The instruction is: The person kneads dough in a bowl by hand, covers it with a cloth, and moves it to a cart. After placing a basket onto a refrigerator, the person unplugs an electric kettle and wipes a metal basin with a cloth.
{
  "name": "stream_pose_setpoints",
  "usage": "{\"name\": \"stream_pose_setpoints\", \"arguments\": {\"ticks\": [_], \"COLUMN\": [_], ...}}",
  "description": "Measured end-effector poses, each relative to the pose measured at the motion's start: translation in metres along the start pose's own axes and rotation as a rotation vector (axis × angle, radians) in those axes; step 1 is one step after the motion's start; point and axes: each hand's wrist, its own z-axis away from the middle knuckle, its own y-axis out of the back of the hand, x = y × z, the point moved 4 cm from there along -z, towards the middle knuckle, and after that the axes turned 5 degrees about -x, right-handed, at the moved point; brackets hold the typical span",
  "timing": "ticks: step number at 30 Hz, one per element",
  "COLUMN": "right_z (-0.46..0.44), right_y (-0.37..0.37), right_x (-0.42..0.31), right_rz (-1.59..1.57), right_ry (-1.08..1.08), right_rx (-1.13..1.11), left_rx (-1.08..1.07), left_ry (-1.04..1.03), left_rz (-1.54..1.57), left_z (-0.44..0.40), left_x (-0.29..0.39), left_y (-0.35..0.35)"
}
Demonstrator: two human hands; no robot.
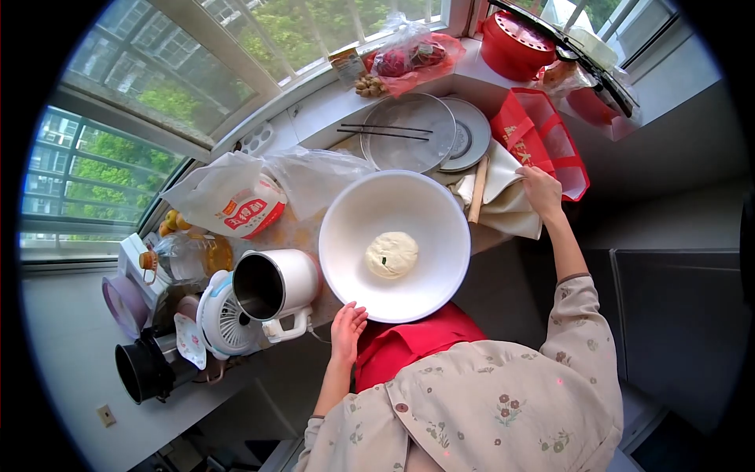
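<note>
A ball of dough [392, 255] with a small dark green spot lies in a large white bowl [346, 212]. My left hand [347, 330] is at the bowl's near left rim, fingers extended and somewhat apart, with nothing in it. On the right, my right hand [539, 189] has its fingers closed on the edge of a cream cloth [511, 206]. A wooden rolling pin [478, 189] lies on that cloth, to the right of the bowl.
Behind the bowl are a round clear lid [401, 153] with dark chopsticks [385, 132] and a grey scale [470, 135]. A white pitcher [301, 279], fan [228, 315], oil bottle [189, 256] and flour bag [244, 206] stand left. A red bag [543, 138] is right.
</note>
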Motion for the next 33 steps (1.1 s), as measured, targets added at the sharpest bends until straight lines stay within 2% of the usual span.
{"name": "stream_pose_setpoints", "arguments": {"ticks": [1,8,20,23,26,28,29,33], "right_z": [0.002,0.003,-0.004,-0.006,-0.010,-0.012,-0.012,0.002], "right_y": [0.007,0.039,0.105,0.112,0.116,0.126,0.130,0.131], "right_x": [0.000,-0.006,-0.032,-0.032,-0.020,-0.014,-0.010,0.001], "right_rz": [0.007,-0.090,-0.050,-0.094,-0.165,-0.458,-0.514,-0.571], "right_ry": [-0.053,-0.034,0.076,0.049,0.026,0.036,-0.032,-0.059], "right_rx": [-0.025,0.028,-0.076,-0.130,-0.132,-0.079,-0.155,-0.285], "left_rx": [0.006,-0.002,-0.005,-0.010,-0.011,-0.013,-0.010,-0.006], "left_ry": [-0.003,0.004,-0.027,-0.035,-0.038,-0.034,-0.040,-0.057], "left_rz": [-0.011,-0.053,-0.079,-0.071,-0.071,-0.076,-0.081,-0.101], "left_z": [0.000,-0.001,0.002,0.001,0.001,0.001,-0.001,-0.004], "left_x": [0.001,0.005,0.004,0.003,0.003,0.000,-0.003,-0.004], "left_y": [0.000,-0.001,-0.002,-0.002,-0.003,-0.001,0.002,0.002]}}
